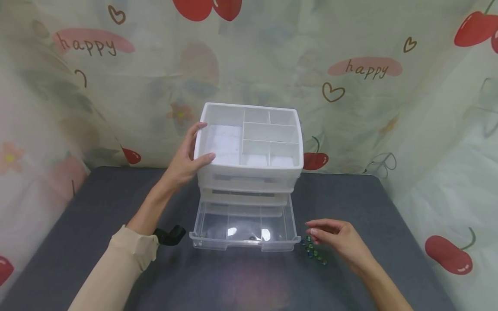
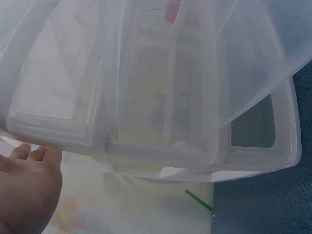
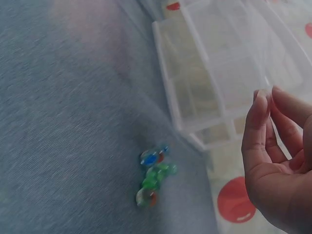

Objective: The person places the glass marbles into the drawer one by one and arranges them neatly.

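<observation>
My left hand (image 1: 186,157) grips the left top rim of a white drawer organizer (image 1: 250,178), thumb over the front of the rim. Its top tray has several compartments. A clear lower drawer (image 1: 244,248) is pulled out toward me, with one small dark marble (image 1: 252,238) near its front wall. In the left wrist view, fingers curl at the organizer's edge. Right of the drawer, my right hand (image 1: 342,239) hovers with loosely bent fingers, thumb and fingertips close together, nothing visible between them. Several green and blue glass marbles (image 3: 153,178) lie in a cluster on the table below it.
A dark grey cloth covers the table (image 1: 249,280). A black device (image 1: 170,236) shows beside my left wrist. Behind and at both sides hangs a pale curtain (image 1: 256,56) printed with cherries, hearts and words, close behind the organizer.
</observation>
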Motion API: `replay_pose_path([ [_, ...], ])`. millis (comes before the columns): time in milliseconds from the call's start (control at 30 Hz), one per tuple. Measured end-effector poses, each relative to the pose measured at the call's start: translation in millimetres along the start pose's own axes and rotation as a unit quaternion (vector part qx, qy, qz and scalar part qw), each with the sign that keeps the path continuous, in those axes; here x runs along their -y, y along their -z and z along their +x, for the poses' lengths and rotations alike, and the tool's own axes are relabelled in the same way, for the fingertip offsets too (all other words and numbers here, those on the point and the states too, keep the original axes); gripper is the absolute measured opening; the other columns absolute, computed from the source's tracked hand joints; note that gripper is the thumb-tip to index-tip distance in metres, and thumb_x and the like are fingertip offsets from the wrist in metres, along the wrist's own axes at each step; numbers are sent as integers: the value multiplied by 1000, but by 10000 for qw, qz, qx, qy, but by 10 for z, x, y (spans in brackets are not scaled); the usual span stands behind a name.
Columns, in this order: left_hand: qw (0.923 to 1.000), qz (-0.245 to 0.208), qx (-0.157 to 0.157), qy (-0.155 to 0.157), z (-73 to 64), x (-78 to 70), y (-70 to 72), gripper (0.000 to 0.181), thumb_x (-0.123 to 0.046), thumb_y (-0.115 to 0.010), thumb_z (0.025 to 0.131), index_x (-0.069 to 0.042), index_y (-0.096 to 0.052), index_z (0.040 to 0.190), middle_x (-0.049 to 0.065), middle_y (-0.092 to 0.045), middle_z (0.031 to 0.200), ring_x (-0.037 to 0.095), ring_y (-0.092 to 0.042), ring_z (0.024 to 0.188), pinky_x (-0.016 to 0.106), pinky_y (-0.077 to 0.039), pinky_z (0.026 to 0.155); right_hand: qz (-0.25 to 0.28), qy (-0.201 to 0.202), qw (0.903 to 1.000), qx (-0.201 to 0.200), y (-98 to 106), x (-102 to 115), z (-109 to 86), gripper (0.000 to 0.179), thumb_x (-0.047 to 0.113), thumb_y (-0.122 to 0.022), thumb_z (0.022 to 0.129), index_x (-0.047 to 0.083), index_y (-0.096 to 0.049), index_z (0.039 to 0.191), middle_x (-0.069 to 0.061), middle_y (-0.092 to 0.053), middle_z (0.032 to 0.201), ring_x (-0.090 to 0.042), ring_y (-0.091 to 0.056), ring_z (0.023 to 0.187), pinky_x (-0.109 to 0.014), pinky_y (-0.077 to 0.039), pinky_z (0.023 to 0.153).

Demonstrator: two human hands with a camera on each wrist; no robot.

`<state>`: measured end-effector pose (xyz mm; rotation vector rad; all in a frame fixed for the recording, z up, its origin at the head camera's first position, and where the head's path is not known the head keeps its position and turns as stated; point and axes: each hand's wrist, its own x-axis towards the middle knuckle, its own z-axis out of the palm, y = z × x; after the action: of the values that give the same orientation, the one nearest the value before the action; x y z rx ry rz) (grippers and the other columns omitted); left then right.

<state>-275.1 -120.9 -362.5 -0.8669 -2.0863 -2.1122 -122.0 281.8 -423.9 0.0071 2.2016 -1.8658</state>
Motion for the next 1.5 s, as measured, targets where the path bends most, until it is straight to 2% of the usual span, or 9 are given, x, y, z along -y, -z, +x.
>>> replay_pose_path([
  [133, 10000, -8, -6, 47, -8, -5, 2, 74, 3, -61, 93, -20, -24, 153, 17, -25, 157, 29, -39, 129, 28, -44, 91, -189, -289, 9993, -157, 45, -103, -32, 46, 23, -73, 91, -6, -63, 125, -17, -70, 113, -27, -68, 95, -38, -54, 84],
  [233, 10000, -10, -8, 75, -10, -9, 0, 74, 3, -61, 92, -20, -24, 153, 17, -26, 157, 28, -40, 128, 29, -45, 90, -262, -354, 9988, -236, 70, -181, -61, 45, 22, -73, 90, -6, -64, 124, -20, -69, 116, -25, -68, 95, -37, -54, 83],
  [467, 10000, -24, -4, 53, -3, -7, -3, 75, 4, -61, 92, -19, -24, 153, 18, -27, 155, 29, -41, 126, 29, -45, 90, -432, -385, 9974, -438, 107, -333, -126, 44, 20, -75, 89, -7, -65, 122, -18, -69, 115, -13, -67, 92, -31, -54, 80],
  [933, 9999, -78, 8, 66, -2, -8, -9, 75, 3, -61, 92, -20, -24, 153, 17, -25, 157, 29, -39, 129, 29, -44, 92, -538, -759, 9942, -532, 217, -521, -261, 47, 21, -75, 89, -8, -64, 124, -13, -71, 106, -13, -66, 87, -31, -55, 78],
  [1133, 10000, -54, 11, 48, -1, -7, -9, 75, 2, -61, 93, -20, -24, 153, 17, -25, 157, 29, -40, 128, 29, -44, 92, -588, -924, 9914, -714, 219, -599, -287, 47, 21, -78, 87, -7, -65, 122, -11, -72, 107, -13, -67, 87, -30, -55, 76],
  [1500, 10000, 6, -26, 82, -5, -3, -10, 74, 1, -61, 93, -21, -23, 153, 15, -23, 159, 29, -38, 130, 30, -42, 93, -750, -915, 9904, -720, 216, -740, -354, 44, 19, -79, 84, -4, -68, 120, -13, -72, 108, -13, -68, 87, -29, -54, 76],
])
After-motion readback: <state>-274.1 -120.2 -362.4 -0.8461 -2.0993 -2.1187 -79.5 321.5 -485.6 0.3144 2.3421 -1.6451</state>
